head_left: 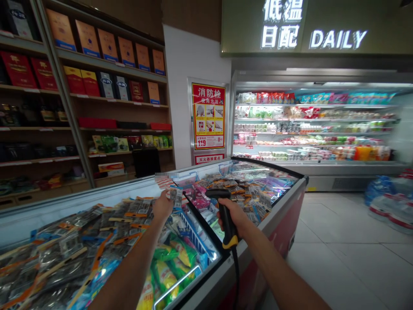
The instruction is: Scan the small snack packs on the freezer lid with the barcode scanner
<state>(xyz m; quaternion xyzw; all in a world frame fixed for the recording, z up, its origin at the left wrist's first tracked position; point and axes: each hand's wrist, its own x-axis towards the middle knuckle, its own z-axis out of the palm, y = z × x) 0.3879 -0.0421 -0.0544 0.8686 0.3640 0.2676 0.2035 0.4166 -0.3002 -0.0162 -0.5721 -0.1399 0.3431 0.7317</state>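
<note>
Since the cord (236, 275) dangles past the near freezer rim (274, 216), it could snag and tug the scanner (228, 224) the right hand (231, 214) is wrapped around. The black frame (204, 224) runs between the hands, kinda in the way and easy to bump. Beyond it the left hand (163, 204) is pinching a small packet (176, 196) over the freezer; a loose pinch could drop it. Further back: red fire poster (209, 116), then lit chiller shelves (312, 125).
</note>
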